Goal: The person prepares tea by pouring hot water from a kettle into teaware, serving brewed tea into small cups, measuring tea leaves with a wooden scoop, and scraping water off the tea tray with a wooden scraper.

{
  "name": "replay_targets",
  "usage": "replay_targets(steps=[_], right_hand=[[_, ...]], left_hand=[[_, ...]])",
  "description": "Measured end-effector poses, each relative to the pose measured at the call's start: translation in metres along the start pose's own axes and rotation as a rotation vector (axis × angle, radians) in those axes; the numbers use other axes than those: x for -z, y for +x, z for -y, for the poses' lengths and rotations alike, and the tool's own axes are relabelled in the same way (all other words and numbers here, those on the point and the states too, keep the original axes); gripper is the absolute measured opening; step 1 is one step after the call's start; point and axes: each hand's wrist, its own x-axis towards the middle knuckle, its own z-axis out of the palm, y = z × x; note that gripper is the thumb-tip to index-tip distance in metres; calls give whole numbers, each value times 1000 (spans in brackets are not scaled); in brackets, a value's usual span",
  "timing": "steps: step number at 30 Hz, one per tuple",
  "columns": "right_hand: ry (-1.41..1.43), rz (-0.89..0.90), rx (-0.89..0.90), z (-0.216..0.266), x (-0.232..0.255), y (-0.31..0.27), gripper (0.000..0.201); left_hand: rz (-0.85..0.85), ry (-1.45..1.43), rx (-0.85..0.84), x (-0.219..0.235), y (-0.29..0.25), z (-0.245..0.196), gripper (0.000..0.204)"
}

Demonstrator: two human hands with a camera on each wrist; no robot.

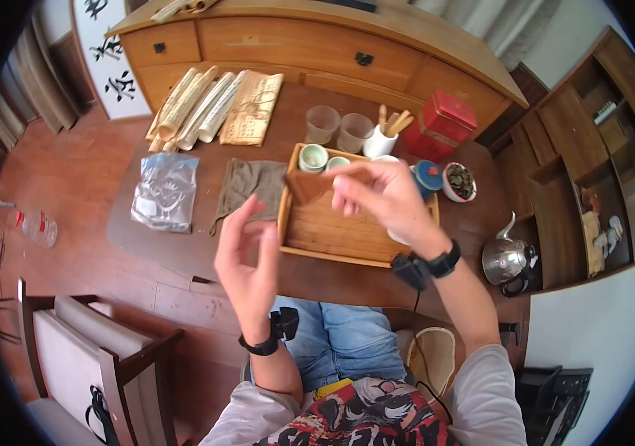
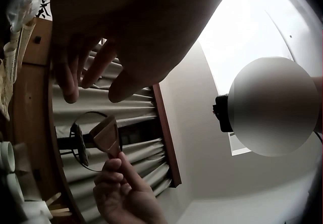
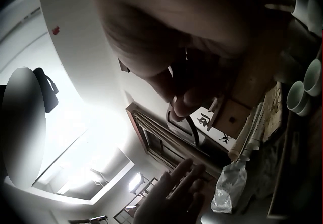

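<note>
My right hand [image 1: 388, 197] pinches the narrow end of a brown scoop-shaped piece [image 1: 306, 187] above the wooden tray [image 1: 340, 234]. Its flared, hollow end shows in the left wrist view, where the scoop [image 2: 105, 133] rises from the right thumb and fingers [image 2: 126, 191]. To the left of the scoop, my left hand [image 1: 247, 260] is raised with loosely bent fingers, apart from it and holding nothing. Part of the scoop is blurred in the head view. Pale green cups [image 1: 313, 157] stand at the tray's far left corner.
Behind the tray are two clear glasses [image 1: 323, 124], a white tool holder [image 1: 381, 143] and a red tin [image 1: 442, 123]. A blue-lidded vessel [image 1: 427, 177], leaf bowl [image 1: 459, 183] and kettle [image 1: 505, 260] are right; a grey cloth [image 1: 250, 186], plastic bag [image 1: 165, 193] and scrolls [image 1: 191, 108] left.
</note>
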Motion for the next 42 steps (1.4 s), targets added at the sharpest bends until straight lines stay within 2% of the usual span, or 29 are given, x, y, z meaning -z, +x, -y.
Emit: replay_targets(steps=[1,3,7,8,10,11,13,17,21,24,27,30,31,33,35,37,38,39,41,42], right_hand=[[65,31,-23,-5,1,-14,25],[136,20,-60,-14,-3,-39,25],[298,-31,-12,-36,9,-74,27],[308,-55,2,-41,16,-82,27],[4,-343,190,-51,19,-97,31],[22,-355,198,-55,23,-107,31],[-189,-479,104,-61,34,-133,35],[-276,-556,70,-74,44,-179,37],[-252,-635,-11,-86,50,-219,31],[-239,-664,-38,-94,56,-245,30],[-270,-710,-59,-93,61,-265,29],[-353,-797,-90,-82,67,-281,24],[-434,-870,-31,-77,73,-285,22],[-585,-1069,54,-64,86,-294,13],[-814,-1301,99,-71,110,-317,12],[-1018,-1560,137,-74,135,-331,13],[-1068,-1662,116,-76,146,-336,15],[-1081,-1664,116,-84,158,-342,15],[-934,-1804,49,-109,185,-355,16],[-823,-1804,31,-120,197,-360,24]], left_hand=[[44,-35,-24,-18,-2,-7,54],[74,-70,-43,-46,-8,-17,45],[251,-87,14,-69,-18,-8,30],[307,31,-23,-77,-16,-15,25],[437,275,-154,-89,-2,-30,14],[451,291,-162,-100,10,-36,14],[566,473,-382,-127,41,-45,9],[623,628,-730,-180,113,-22,9],[687,825,-839,-227,159,10,16],[856,1000,-901,-248,175,21,23],[875,1081,-938,-256,176,29,27],[904,1005,-948,-257,174,31,19],[885,957,-980,-257,175,35,18],[770,959,-1228,-257,182,46,18],[712,982,-1046,-266,139,13,21],[834,715,-896,-283,87,-4,24],[940,600,-950,-295,60,-8,28],[1041,484,-1000,-309,32,-13,33],[1176,257,-1058,-338,-23,-19,46],[1228,213,-1089,-355,-47,-19,50]])
